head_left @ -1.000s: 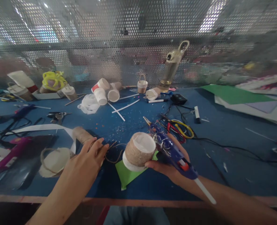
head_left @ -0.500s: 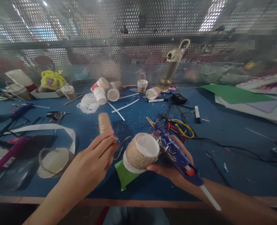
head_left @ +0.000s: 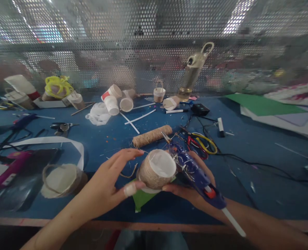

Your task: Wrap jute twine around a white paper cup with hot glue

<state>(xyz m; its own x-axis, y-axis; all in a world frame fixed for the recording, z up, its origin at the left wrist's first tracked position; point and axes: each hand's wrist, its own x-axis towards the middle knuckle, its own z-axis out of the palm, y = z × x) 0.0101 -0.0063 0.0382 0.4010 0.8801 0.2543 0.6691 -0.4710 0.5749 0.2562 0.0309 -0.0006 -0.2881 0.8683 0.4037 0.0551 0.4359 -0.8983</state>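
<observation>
The twine roll [head_left: 152, 135] has gone from the left hand [head_left: 112, 180] to the desk [head_left: 263, 149], and that hand has come over to the twine-wrapped cup [head_left: 155, 173]. The cup is tilted at the centre, above a green paper piece [head_left: 143, 200]. From nine o'clock the left hand is half open, thumb against the wrapped side, fingers loosely spread near the rim, probably to steady or turn it; whether they touch is unclear. At four o'clock the right hand [head_left: 192, 197] is closed round a blue hot glue gun [head_left: 197, 175], its thumb also bracing the cup, presumably to leave the other hand free. The nozzle points towards eleven, seemingly clear of the fingers. The roll lies on its side at twelve, likely for easy reach; yellow-handled scissors [head_left: 208, 144] lie at two
</observation>
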